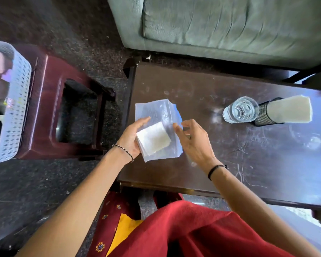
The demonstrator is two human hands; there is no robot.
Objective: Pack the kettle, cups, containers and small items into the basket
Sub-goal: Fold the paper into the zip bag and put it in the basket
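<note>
Pouch (156,125) in left hand (131,138) overhangs table (230,154) edge.

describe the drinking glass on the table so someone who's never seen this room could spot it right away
Start at the dark wooden table in front of the grey sofa. Toward its right end stands a clear faceted glass, right beside a black mesh holder with paper napkins. It is the only see-through, empty thing there.
</note>
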